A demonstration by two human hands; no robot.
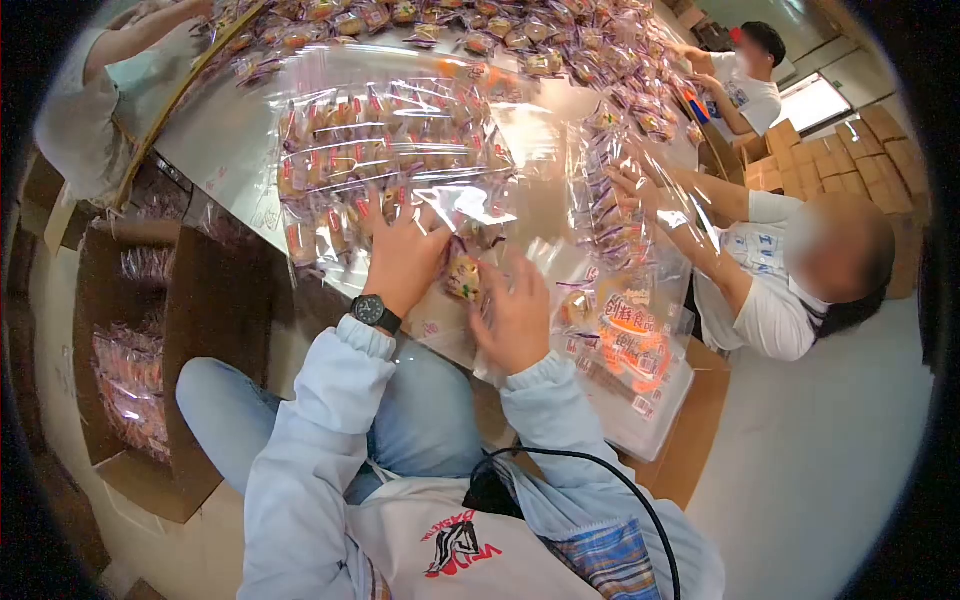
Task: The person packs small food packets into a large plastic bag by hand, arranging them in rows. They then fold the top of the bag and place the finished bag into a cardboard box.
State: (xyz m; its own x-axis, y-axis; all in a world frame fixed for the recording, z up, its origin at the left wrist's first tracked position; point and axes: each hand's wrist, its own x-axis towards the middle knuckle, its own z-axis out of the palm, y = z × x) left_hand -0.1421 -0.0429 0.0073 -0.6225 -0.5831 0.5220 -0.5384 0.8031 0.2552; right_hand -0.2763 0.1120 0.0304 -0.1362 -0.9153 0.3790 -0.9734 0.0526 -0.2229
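Note:
A large clear plastic bag point(395, 150) lies in front of me on the table, with rows of small wrapped snacks in purple-edged packets inside. My left hand point(405, 262), a black watch on its wrist, rests at the bag's near edge with fingers spread over the nearest row. One wrapped snack packet point(463, 278) sits between my two hands. Beside it my right hand point(516, 315) has its fingers apart, fingertips right at the packet's side. To the right, a stack of printed clear bags point(640, 375) lies flat at the table's near edge.
A loose heap of wrapped snacks point(540, 35) covers the far table. At right, a person point(770, 260) handles another filled bag point(612, 205); other people stand at far right and upper left. An open cardboard box point(180, 400) holds packed bags at left. Stacked cartons point(835, 160) stand behind.

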